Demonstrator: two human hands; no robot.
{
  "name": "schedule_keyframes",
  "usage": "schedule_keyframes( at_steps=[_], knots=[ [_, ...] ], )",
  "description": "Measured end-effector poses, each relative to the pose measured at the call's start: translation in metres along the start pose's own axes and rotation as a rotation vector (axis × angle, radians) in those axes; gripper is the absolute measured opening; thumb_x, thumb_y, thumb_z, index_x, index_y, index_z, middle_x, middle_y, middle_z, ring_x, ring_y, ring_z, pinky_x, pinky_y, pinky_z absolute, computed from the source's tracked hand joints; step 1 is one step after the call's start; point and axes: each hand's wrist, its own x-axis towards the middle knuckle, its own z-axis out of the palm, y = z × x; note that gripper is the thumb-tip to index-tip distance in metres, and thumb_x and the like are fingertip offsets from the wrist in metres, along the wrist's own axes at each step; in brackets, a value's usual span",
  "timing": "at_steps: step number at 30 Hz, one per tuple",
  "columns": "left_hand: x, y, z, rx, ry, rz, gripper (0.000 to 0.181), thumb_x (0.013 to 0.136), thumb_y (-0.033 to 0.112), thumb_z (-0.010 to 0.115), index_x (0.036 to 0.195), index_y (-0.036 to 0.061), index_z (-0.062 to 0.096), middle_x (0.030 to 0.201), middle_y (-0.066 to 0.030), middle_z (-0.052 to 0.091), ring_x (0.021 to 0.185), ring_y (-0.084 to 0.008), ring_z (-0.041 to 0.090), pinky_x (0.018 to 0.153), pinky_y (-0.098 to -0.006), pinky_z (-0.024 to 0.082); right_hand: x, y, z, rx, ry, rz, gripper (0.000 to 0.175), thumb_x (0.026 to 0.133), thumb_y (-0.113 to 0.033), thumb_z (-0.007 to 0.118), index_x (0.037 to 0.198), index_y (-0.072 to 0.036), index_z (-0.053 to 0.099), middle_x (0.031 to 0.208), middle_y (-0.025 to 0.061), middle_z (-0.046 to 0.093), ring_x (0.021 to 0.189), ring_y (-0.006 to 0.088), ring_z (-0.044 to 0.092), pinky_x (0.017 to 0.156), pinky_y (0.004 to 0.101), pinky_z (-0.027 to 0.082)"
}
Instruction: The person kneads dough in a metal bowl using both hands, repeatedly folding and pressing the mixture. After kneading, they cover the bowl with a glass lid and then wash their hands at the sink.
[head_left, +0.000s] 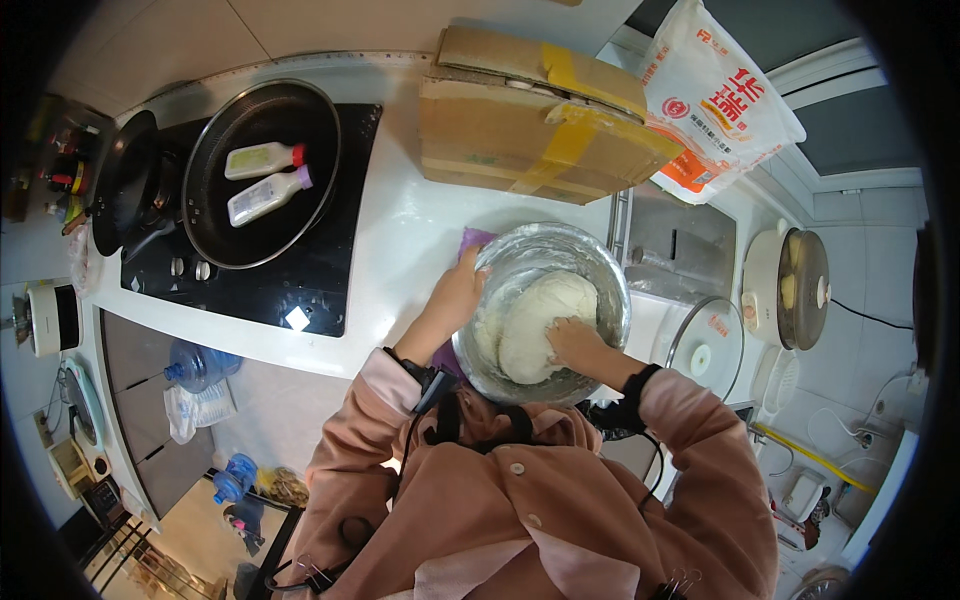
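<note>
A large pale lump of dough lies in a floury stainless steel bowl at the counter's front edge. My left hand grips the bowl's left rim, thumb over the inner side and fingers outside. My right hand presses on the dough's right side, its fingertips sunk into or hidden against it. Flour and dough residue coat the bowl's inner wall. A purple cloth shows beneath and to the left of the bowl.
Behind the bowl stands a taped cardboard box beside a white printed sack. To the left, a frying pan holding two bottles sits on a black cooktop. A glass lid and an electric pot are on the right.
</note>
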Motion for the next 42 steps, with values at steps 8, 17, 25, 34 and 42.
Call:
schedule_keyframes(
  at_steps=[8, 17, 25, 34, 42],
  knots=[
    [0.001, -0.002, 0.002, 0.033, 0.015, 0.020, 0.040, 0.092, 0.021, 0.043, 0.126, 0.0030, 0.034, 0.090, -0.0308, 0.059, 0.087, -0.0459, 0.056, 0.076, -0.0485, 0.043, 0.063, -0.009, -0.019, 0.185, 0.089, 0.118, 0.042, 0.066, -0.030, 0.074, 0.088, 0.001, 0.056, 0.094, 0.0196, 0.056, 0.096, 0.0349, 0.053, 0.084, 0.0405, 0.043],
    [0.004, -0.008, 0.005, 0.090, 0.042, 0.031, 0.040, 0.093, 0.024, 0.042, 0.126, 0.0036, 0.033, 0.092, -0.0309, 0.059, 0.090, -0.0452, 0.057, 0.078, -0.0467, 0.044, -0.015, -0.002, -0.042, 0.482, 0.151, -0.172, 0.040, 0.086, -0.031, 0.056, 0.119, -0.008, 0.056, 0.115, 0.0144, 0.058, 0.106, 0.0345, 0.052, 0.093, 0.0384, 0.040],
    [0.005, -0.006, 0.004, 0.099, 0.007, -0.030, 0.043, 0.094, 0.027, 0.042, 0.127, 0.0030, 0.033, 0.096, -0.0292, 0.059, 0.094, -0.0433, 0.058, 0.081, -0.0435, 0.044, -0.063, 0.023, -0.052, 1.509, 0.220, 0.480, 0.056, 0.089, -0.043, 0.050, 0.121, 0.003, 0.048, 0.097, 0.0091, 0.065, 0.073, 0.0139, 0.061, 0.062, 0.0236, 0.050],
    [0.004, -0.005, 0.003, 0.092, -0.016, -0.011, 0.041, 0.094, 0.025, 0.041, 0.128, 0.0039, 0.031, 0.094, -0.0296, 0.060, 0.091, -0.0432, 0.058, 0.080, -0.0440, 0.045, 0.065, 0.031, 0.009, 1.892, 0.655, 0.750, 0.066, 0.082, -0.044, 0.058, 0.123, 0.006, 0.043, 0.116, 0.0208, 0.053, 0.102, 0.0255, 0.056, 0.081, 0.0332, 0.047],
    [0.005, -0.010, 0.003, 0.071, 0.000, -0.042, 0.041, 0.094, 0.025, 0.040, 0.129, 0.0059, 0.032, 0.100, -0.0305, 0.058, 0.094, -0.0454, 0.056, 0.081, -0.0451, 0.044, 0.083, 0.005, -0.046, 1.205, 0.606, 0.255, 0.049, 0.077, -0.024, 0.068, 0.114, 0.001, 0.049, 0.103, 0.0131, 0.058, 0.092, 0.0212, 0.057, 0.079, 0.0316, 0.047]
  ],
)
